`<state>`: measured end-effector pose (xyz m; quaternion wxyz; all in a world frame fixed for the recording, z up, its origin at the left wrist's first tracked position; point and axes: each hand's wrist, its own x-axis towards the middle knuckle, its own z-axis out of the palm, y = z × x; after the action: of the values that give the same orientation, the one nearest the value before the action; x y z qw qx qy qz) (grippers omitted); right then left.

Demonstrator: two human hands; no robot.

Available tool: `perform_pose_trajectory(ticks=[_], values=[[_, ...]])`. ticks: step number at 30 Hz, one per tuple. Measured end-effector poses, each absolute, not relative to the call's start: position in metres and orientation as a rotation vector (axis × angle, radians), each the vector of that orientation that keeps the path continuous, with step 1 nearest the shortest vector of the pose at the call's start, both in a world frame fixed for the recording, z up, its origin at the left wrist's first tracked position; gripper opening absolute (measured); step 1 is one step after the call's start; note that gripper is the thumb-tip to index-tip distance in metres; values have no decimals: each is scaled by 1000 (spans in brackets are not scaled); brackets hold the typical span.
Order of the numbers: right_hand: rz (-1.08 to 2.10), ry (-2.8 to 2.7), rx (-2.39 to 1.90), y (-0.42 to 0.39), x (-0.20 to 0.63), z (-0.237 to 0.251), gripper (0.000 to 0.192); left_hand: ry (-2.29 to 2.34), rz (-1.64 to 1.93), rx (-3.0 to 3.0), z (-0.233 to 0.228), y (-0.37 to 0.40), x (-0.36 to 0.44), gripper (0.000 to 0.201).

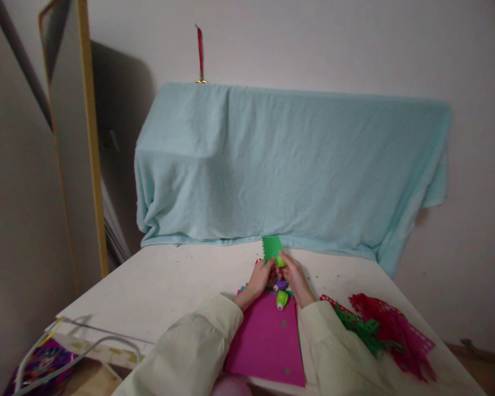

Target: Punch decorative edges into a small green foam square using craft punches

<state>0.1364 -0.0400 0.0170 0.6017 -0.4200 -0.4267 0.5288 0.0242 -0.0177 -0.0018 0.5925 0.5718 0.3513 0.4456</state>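
My left hand (260, 279) grips the lower left of a small green paper sheet (272, 246) with a row of punched notches along its left edge. My right hand (296, 276) is closed around a lime-green craft punch (280, 260) at the sheet's lower right. Its fingertips are partly hidden, and I cannot tell whether the punch sits over the paper's edge. Just below the hands lie a purple craft punch (279, 285) and a second lime-green punch (282, 300). Both are near the top of a magenta paper sheet (264, 341), which covers other coloured sheets.
A heap of red, green and magenta perforated paper strips (390, 333) lies right of my forearm. Small green scraps dot the white table (169, 291). A pale blue cloth (292, 165) drapes over something behind it. Grey cables (103, 341) loop at the left front corner.
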Motion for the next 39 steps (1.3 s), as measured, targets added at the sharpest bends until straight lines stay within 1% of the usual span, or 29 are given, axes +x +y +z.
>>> perform_pose_trajectory(ticks=[12,19,24,27,33,39], values=[[1129,-1041,-1040,-42,138,19,43,844,1070,1359,1,-20,23,50],[1168,-1027,-1001,-46,135,22,37,810,1073,1336,-3,-18,24,49],[1080,-965,-1058,-50,133,21,34,800,1059,1353,-1,-21,26,49],[1027,-994,-1050,-53,132,23,33,762,1141,1368,4,-24,26,49],[1031,-1049,-977,-55,129,28,32,804,1287,1347,18,-29,19,45],[943,-1183,-931,-53,130,25,30,592,1230,1233,25,-34,24,44]])
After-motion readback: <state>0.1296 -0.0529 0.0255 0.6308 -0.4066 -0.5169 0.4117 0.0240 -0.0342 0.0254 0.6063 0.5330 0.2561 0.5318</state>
